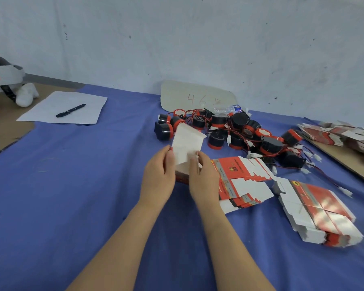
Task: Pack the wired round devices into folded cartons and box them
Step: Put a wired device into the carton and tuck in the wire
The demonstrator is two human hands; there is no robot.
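Observation:
A red and white carton (187,147) stands between my hands at the table's middle, its white flap raised. My left hand (159,178) grips its left side and my right hand (204,175) grips its right side. Behind it lies a pile of black and red round devices (229,131) with red and black wires and white plugs. Flat cartons lie fanned out (242,181) to the right of my hands. Another stack of flat cartons (317,213) sits further right.
A blue cloth (72,185) covers the table. White paper (65,108) with a black pen (70,110) lies at the back left. A cardboard sheet marked 46 (195,95) leans on the wall beside a plastic bottle (227,110). More flat cartons (345,137) lie on cardboard at the right edge.

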